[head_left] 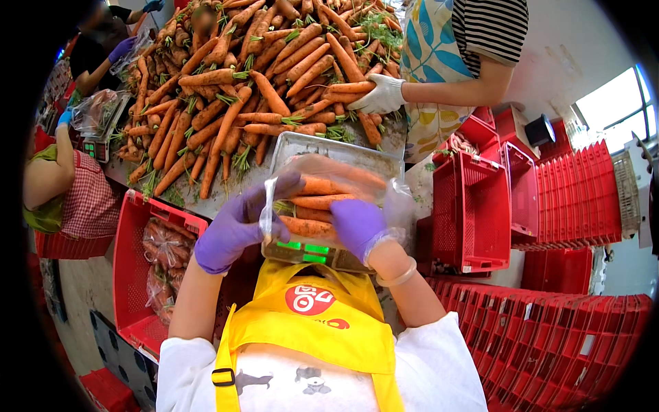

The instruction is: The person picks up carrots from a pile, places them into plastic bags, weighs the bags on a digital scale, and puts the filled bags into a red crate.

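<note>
In front of my chest is a clear plastic bag [398,199] with several carrots [306,228] in it, lying crosswise over a scale. My left hand [237,223], in a purple glove, grips the bag's left edge between thumb and fingers. On the other side, my right hand [358,223], also gloved in purple, is closed round the carrots' right ends; its fingertips are partly hidden. Beneath the bag, the scale's metal tray [296,143] shows at the far side, and its lit green display [316,254] at the near side.
A large carrot heap [240,89] covers the table beyond. Across at the right, a co-worker's white-gloved hand [382,95] holds carrots. Other workers stand at the left. A red crate [130,275] with bagged carrots is at my left; stacked red crates [549,336] stand at my right.
</note>
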